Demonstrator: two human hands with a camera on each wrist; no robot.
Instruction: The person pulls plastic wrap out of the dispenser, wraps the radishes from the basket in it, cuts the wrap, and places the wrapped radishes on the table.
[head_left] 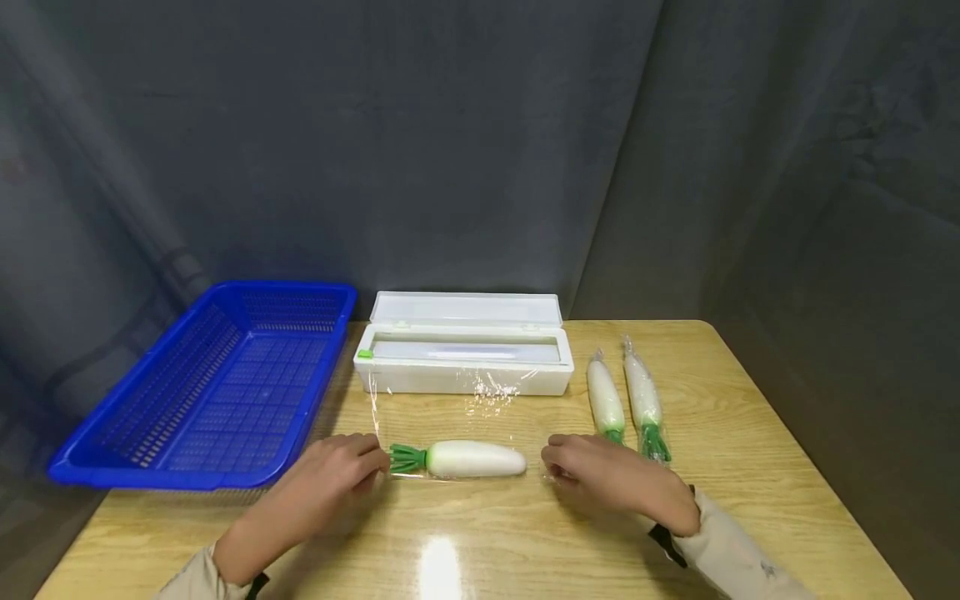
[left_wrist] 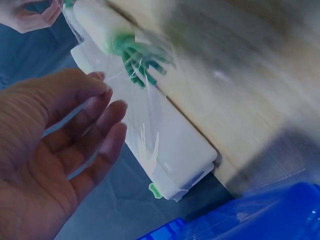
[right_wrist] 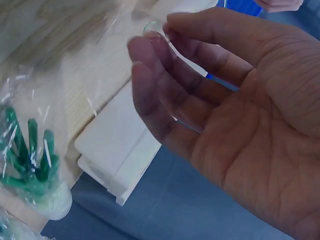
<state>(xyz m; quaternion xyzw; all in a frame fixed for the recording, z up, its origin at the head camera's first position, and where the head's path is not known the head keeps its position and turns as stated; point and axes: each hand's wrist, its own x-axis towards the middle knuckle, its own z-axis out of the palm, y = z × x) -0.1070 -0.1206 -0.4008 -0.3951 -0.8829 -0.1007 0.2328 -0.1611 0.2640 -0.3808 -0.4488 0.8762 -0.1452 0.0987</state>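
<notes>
A white radish (head_left: 477, 459) with green leaves lies crosswise on the table between the two hands, leaves toward the left. Clear plastic wrap (head_left: 491, 385) runs from the white dispenser box (head_left: 468, 382) toward the hands; whether it passes over or under the radish I cannot tell. Beside the leaves, my left hand (head_left: 343, 463) pinches the wrap's edge between thumb and index finger, seen closer in the left wrist view (left_wrist: 65, 125). Off the radish's tip, my right hand (head_left: 611, 471) pinches the wrap with its fingertips, the other fingers loosely bent.
A blue plastic basket (head_left: 300, 433) stands at the left of the table. To the right lie two wrapped radishes, one nearer (head_left: 604, 398) and one farther right (head_left: 642, 392). The box's lid (head_left: 467, 310) is raised, and a grey curtain (head_left: 480, 150) hangs behind.
</notes>
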